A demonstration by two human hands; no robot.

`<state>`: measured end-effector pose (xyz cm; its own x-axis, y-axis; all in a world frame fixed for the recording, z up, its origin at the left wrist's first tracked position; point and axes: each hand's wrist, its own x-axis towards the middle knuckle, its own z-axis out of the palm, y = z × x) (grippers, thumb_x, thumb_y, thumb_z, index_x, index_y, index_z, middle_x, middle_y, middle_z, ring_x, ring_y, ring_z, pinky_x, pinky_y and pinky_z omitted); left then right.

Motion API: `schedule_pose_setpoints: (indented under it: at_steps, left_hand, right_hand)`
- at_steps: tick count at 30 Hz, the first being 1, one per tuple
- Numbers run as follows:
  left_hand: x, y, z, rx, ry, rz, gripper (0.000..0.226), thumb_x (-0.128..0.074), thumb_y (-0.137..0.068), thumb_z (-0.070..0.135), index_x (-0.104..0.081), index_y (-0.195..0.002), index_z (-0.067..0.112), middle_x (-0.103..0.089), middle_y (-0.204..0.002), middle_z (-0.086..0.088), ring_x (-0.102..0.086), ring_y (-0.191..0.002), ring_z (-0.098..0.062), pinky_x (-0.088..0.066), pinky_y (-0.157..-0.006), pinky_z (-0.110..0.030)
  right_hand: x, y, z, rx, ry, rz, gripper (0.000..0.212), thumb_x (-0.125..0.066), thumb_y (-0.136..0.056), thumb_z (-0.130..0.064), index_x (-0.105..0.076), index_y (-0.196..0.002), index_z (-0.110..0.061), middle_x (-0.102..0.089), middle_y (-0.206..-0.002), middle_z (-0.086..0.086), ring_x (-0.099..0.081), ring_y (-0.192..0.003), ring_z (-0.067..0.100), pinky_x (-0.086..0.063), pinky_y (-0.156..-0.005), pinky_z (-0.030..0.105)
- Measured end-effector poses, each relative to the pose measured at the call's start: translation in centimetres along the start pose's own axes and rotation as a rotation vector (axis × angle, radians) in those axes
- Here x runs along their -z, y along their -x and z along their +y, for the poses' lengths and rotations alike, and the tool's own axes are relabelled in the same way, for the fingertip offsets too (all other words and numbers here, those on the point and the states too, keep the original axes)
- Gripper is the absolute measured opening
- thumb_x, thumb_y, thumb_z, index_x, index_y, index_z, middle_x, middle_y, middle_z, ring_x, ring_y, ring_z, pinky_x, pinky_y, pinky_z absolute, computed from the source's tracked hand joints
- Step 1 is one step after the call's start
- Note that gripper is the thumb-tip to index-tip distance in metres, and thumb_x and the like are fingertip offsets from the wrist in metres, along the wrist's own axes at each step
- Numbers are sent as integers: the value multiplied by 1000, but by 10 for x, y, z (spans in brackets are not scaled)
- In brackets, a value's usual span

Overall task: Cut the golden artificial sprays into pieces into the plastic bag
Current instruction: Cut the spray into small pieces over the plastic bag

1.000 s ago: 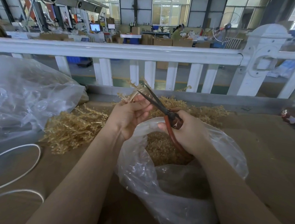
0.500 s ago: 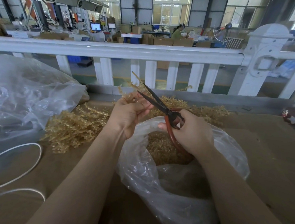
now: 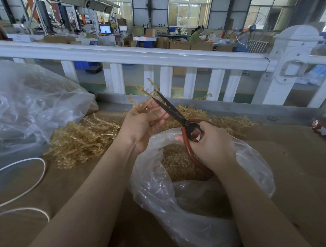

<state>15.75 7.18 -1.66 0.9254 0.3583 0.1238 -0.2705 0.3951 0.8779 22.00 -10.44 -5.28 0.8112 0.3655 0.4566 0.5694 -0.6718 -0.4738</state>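
left hand gripping, right hand seemingly clenched

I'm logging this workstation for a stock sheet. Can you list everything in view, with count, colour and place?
golden spray in hand: one, gold, held up above the bag's far edge
pile of golden sprays: one heap, gold, on the table left of the bag, running on behind it
plastic bag: one, clear, open at centre, cut gold pieces inside
second plastic bag: one, clear, far left
scissors: one, dark blades, red handles, blades parted at the spray
white cord: looped, lower left
white railing: one, behind the table
star ornament: one, red and white, right edge
left hand: grips the spray
right hand: grips the scissors
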Motion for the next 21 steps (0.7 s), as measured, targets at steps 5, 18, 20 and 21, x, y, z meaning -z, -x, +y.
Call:
schedule_pose_setpoints:
  at_steps: [5, 18, 20, 21]
  left_hand:
    - [0, 1, -1, 35, -52, 36, 25, -63, -87, -4, -73, -73, 16, -77, -81, -3, -74, -76, -12, -56, -61, -19]
    - [2, 0, -1, -36, -244, -14, 5, -65, -87, -2, -70, -88, 1, -75, -75, -7, -70, -64, -12, -54, -59, -19]
    - [3, 0, 0, -47, -246, -14, 4, -65, -87, -1, -69, -89, 0, -75, -74, -6, -70, -64, -11, -54, -59, -18]
    - [3, 0, 0, -54, -249, -21, 4, -65, -87, 0, -69, -88, 0, -75, -74, -6, -69, -64, -11, -54, -59, -18]
  right_hand:
    - [0, 1, 2, 12, -14, 4, 87, -41, -61, -97, -66, -111, -30, -54, -84, -26, -51, -72, -1, -33, -54, 12]
    - [1, 0, 3, 18, 20, 26, 70, -47, -67, -94, -61, -103, -36, -48, -73, -30, -48, -68, -3, -34, -56, 14]
    - [1, 0, 3, 15, 9, 21, 71, -47, -67, -94, -62, -103, -35, -52, -76, -28, -51, -71, -1, -36, -57, 14]
    - [1, 0, 3, 12, 3, 15, 72, -48, -66, -94, -63, -103, -33, -56, -79, -26, -54, -73, 1, -38, -58, 15]
